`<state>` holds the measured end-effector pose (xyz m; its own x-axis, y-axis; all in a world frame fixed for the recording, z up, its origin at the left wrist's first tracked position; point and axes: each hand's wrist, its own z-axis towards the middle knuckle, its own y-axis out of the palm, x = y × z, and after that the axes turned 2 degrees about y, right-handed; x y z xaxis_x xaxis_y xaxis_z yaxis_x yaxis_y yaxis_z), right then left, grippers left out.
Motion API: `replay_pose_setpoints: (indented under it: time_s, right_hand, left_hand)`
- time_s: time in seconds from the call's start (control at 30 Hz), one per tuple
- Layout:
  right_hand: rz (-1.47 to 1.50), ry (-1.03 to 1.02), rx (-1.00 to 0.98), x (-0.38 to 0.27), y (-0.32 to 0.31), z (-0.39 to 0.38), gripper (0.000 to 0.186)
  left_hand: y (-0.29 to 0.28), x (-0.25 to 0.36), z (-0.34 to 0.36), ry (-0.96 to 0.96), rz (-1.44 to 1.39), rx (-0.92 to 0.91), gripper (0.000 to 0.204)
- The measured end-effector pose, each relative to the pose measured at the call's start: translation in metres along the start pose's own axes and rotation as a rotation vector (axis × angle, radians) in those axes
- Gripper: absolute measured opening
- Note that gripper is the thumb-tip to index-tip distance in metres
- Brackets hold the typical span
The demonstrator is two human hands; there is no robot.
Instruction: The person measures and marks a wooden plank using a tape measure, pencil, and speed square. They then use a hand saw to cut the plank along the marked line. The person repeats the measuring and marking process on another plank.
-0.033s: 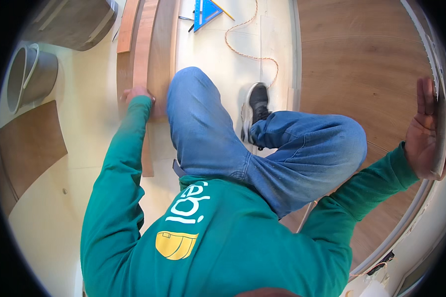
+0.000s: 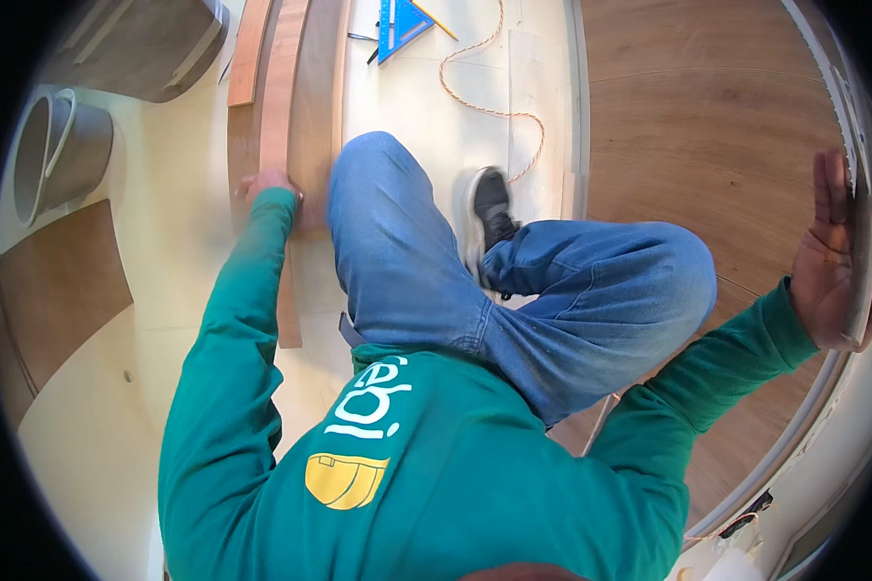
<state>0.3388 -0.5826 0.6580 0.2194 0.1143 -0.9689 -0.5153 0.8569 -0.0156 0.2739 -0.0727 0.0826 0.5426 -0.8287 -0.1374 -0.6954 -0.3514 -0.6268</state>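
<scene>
My left hand (image 2: 269, 184) is closed over a narrow reddish wood plank (image 2: 279, 107), which lies lengthwise on a wider brown board (image 2: 318, 87). Part of the plank reaches past my wrist toward me. At the far right, my right hand (image 2: 825, 257) is raised with the end of a long, thin greyish strip (image 2: 859, 261) across its palm. Two fingers point up on one side of the strip, and a fingertip shows on the other. The strip hides the middle of this hand, and its kind is unclear.
A shorter reddish plank (image 2: 249, 53) lies beside the held one. Farther left are a grey bucket (image 2: 82, 145) and a brown board piece (image 2: 68, 281). A blue triangular square (image 2: 402, 27) and a twisted cord (image 2: 475, 107) lie ahead. Wood-look flooring (image 2: 707, 126) spreads to the right.
My foot in the dark shoe has shifted slightly to the left and turned. Both hands stay where they were.
</scene>
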Motion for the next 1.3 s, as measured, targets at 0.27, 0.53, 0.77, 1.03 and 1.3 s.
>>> replay_pose_setpoints:
  time_s: [0.27,0.53,0.77,1.03,1.3]
  right_hand:
    - [0.102,-0.114,0.181,0.045,0.005,-0.016,0.073]
    - [0.515,0.445,0.191,0.152,0.103,0.041,0.052]
    - [0.076,0.556,0.437,0.186,0.114,-0.006,0.029]
    - [0.159,0.526,0.331,0.263,0.125,-0.020,0.022]
    - [-0.061,0.365,0.092,0.345,0.117,-0.044,0.021]
  left_hand:
    - [-0.014,0.032,-0.004,-0.047,0.103,0.006,0.082]
    - [0.076,-0.010,0.067,-0.446,-0.436,0.403,0.081]
    - [0.012,0.018,-0.016,-0.249,-0.201,0.246,0.059]
    - [0.010,-0.018,-0.042,-0.116,-0.513,0.252,0.127]
    - [0.118,-0.108,-0.126,-0.158,-0.929,0.917,0.082]
